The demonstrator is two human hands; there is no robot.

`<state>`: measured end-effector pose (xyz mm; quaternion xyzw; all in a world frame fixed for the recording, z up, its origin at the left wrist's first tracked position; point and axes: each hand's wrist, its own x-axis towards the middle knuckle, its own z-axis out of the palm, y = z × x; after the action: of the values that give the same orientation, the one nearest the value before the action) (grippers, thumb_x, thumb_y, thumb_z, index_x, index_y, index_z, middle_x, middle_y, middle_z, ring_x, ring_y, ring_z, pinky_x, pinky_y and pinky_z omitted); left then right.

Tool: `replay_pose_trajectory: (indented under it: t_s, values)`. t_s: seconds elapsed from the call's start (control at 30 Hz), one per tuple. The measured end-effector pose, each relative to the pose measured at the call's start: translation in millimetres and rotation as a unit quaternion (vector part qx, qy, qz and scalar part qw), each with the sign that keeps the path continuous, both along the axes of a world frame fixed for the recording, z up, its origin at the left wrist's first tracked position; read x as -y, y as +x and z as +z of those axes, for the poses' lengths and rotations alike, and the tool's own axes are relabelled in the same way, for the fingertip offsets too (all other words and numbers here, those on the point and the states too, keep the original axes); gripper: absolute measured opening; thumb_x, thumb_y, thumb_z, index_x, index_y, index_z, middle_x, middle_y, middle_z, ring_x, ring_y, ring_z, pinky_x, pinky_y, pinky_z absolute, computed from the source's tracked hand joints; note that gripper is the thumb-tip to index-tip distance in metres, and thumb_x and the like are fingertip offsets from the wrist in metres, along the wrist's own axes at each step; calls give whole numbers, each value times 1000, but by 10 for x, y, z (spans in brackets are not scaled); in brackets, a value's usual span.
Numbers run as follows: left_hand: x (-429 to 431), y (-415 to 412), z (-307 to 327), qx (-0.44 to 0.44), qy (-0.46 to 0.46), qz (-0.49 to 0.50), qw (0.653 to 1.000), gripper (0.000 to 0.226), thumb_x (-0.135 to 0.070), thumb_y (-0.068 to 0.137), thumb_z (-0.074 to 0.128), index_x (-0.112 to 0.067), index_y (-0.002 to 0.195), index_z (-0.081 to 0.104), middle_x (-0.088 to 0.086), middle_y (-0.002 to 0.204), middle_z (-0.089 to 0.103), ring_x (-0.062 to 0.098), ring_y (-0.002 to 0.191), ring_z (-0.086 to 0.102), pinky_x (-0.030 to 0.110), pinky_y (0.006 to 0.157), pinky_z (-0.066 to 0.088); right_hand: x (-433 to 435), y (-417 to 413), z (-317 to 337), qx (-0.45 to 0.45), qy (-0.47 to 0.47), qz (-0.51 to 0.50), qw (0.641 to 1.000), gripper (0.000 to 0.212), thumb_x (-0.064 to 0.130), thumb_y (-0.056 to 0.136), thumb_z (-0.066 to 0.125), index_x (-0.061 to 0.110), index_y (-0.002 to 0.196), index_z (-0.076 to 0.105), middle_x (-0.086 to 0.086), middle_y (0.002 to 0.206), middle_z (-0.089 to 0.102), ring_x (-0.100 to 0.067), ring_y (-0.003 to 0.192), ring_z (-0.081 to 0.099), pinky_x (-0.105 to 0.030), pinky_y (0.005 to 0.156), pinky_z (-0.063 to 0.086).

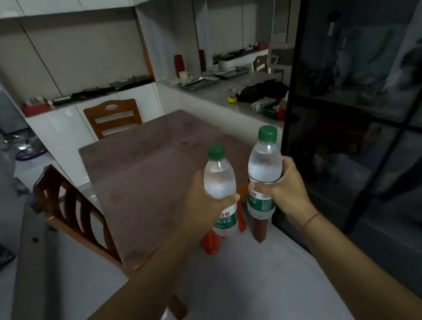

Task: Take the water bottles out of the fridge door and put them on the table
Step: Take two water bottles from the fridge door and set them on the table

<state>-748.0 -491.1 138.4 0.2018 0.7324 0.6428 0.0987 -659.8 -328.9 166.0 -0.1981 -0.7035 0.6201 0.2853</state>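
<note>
I hold two clear water bottles with green caps and green labels, both upright in the air. My left hand (205,200) grips the left water bottle (218,176) around its middle. My right hand (285,187) grips the right water bottle (263,161), which is a little higher. Both bottles hang near the right front corner of the brown table (143,169), above its edge and the white floor. No fridge door is in view.
Wooden chairs stand at the table's far side (113,116) and left side (76,214). A dark glass-fronted cabinet (363,99) fills the right. A red object (212,241) sits on the floor by the table leg. Cluttered counters (215,94) run along the back walls.
</note>
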Motion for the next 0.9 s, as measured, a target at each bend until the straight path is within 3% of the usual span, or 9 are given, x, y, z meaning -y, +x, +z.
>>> replay_pose_trajectory:
  t_s: [0.13, 0.3, 0.43, 0.5, 0.63, 0.77, 0.9]
  values:
    - [-277, -778, -131, 23, 11, -10, 1000, 79, -32, 52, 92, -20, 119, 53, 15, 108, 67, 36, 99, 68, 58, 80, 56, -300, -738, -114, 12, -5, -9, 1000, 65, 2, 61, 85, 18, 112, 47, 2, 103, 62, -14, 93, 63, -31, 77, 54]
    - [-604, -1849, -46, -17, -47, -5, 999, 82, -44, 47, 85, -16, 117, 53, 4, 105, 70, 19, 94, 70, 43, 79, 60, -692, -1705, -197, 31, -5, -16, 999, 64, -1, 61, 84, 19, 109, 48, 4, 100, 61, -21, 96, 62, -34, 80, 53]
    - [-930, -2573, -12, -21, -58, 11, 998, 72, -23, 59, 89, -18, 118, 49, 2, 107, 65, 16, 96, 66, 34, 77, 57, -1058, -2392, -230, 46, -6, -15, 999, 63, 0, 63, 83, 19, 110, 47, 7, 99, 59, -22, 100, 60, -37, 83, 51]
    - [-1100, -2916, -60, -24, -69, 21, 997, 71, -19, 61, 88, -17, 120, 49, 3, 110, 65, 18, 98, 65, 36, 79, 57, -1258, -2712, -257, 55, -9, -18, 998, 63, 1, 63, 83, 20, 111, 46, 7, 99, 58, -23, 101, 59, -40, 85, 51]
    - [-1444, -3503, -190, -12, -89, 32, 995, 78, -35, 52, 86, -22, 120, 49, 1, 110, 65, 19, 101, 65, 43, 83, 58, -1676, -3351, -360, 68, 2, -17, 998, 62, 2, 63, 83, 19, 109, 46, 7, 96, 58, -24, 98, 58, -38, 80, 50]
    - [-1912, -4090, -324, -5, -92, 63, 994, 62, -17, 64, 87, -27, 111, 49, -5, 105, 60, 12, 97, 60, 20, 70, 46, -2178, -4148, -558, 78, 22, 5, 997, 59, 8, 63, 84, 19, 107, 47, -1, 103, 60, -26, 100, 60, -47, 84, 54]
    - [-2208, -4500, -524, -3, -114, 88, 990, 73, -18, 64, 87, -20, 124, 45, 1, 118, 59, 20, 109, 58, 29, 79, 47, -2435, -4686, -718, 91, 36, 20, 995, 62, 12, 62, 86, 16, 110, 47, -1, 106, 58, -24, 101, 59, -43, 85, 53]
